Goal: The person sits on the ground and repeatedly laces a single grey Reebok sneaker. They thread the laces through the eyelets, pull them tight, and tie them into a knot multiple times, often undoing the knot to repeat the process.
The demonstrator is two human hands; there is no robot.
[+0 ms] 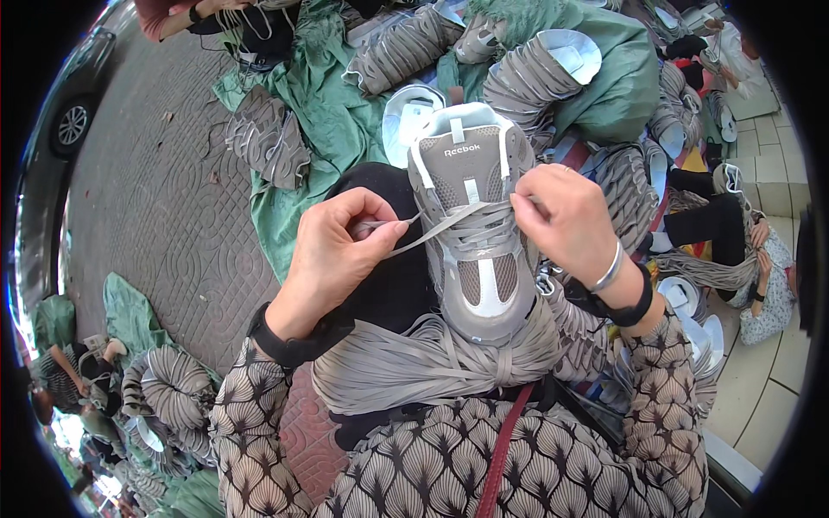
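A grey and white sneaker upper (462, 177) rests on my lap, its toe toward me and its tongue pointing away. Flat grey shoelace (446, 224) crosses its lower eyelets in several rows. My left hand (332, 250), left of the upper, is closed in a pinch on a shoelace end that stretches across to the eyelets. At the right eyelet edge, my right hand (570, 216) pinches shoelace too; its fingertips partly cover the spot. Below the toe lies a thick tied bundle of grey shoelaces (389, 367) across my lap.
Stacks of nested uppers (406, 52) lie ahead on green sacking (332, 95), with more at right. Another person (768, 276) sits at the right handling laces; someone else's arm (177, 22) shows at top left. A parked car (78, 104) stands at far left.
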